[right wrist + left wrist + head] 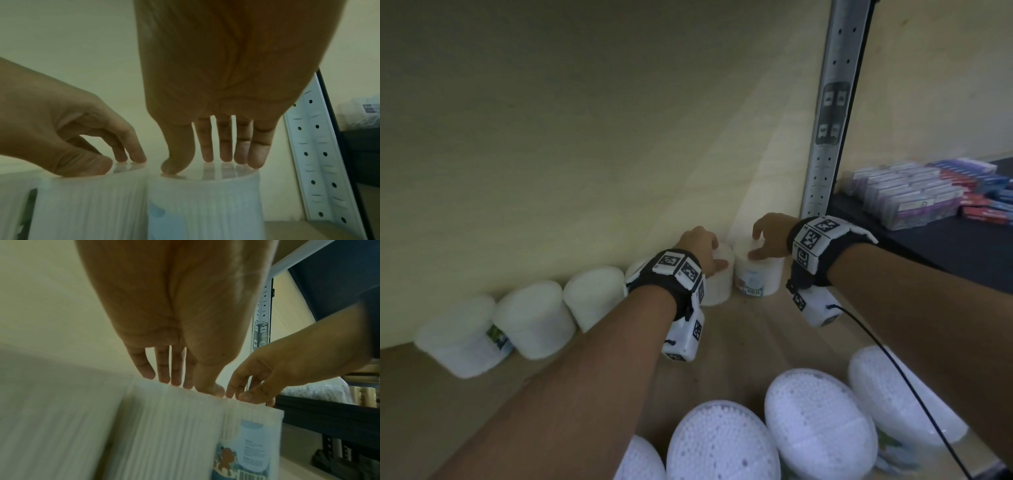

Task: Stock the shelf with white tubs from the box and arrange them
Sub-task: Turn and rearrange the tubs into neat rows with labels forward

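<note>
Several white tubs (534,318) stand in a row along the back wall of the wooden shelf (750,329). My left hand (710,251) rests its fingertips (176,382) on the lid of the second tub from the right (719,284) (164,426) (88,203). My right hand (767,240) sets thumb and fairly straight fingers (226,155) on top of the rightmost tub (756,277) (205,203), which has a blue label (246,451). The two tubs touch side by side. More tubs with dotted lids (818,421) sit at the bottom edge, close to me.
A perforated metal upright (825,137) (316,162) stands just right of the last tub. Beyond it, a dark shelf (945,246) carries stacked purple, red and blue packets (914,195). A black cable (893,363) hangs from my right wrist over the near tubs.
</note>
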